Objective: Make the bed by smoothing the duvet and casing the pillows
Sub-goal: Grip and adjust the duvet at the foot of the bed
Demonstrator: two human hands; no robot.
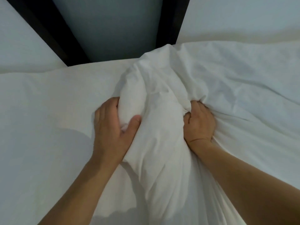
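White cotton fills nearly everything in front of you: a bunched white fabric bundle point(155, 120) stands in a tall crumpled ridge at the middle of the bed, running from between your forearms up toward the headboard end. Whether it is a pillow half inside its case or a gathered fold of duvet cannot be told from here (all the cloth is the same white).

Your left hand point(113, 127) holds the left flank of the bundle, fingers curled round behind it and the thumb pressed across the front, so that grip is closed round the fabric. Your right hand point(198, 124) is on the right flank, knuckles up, fingers curled and dug into the folds; that grip too is clenched on the cloth, with creases radiating away from it.

To the right, the rumpled white duvet point(243, 88) lies in loose wrinkles and joins the bundle. To the left, the smooth flat white sheet point(45, 111) of the bed lies without creases. Beyond the bed, a dark wooden frame point(48, 30) borders a grey-blue padded panel point(110, 25).
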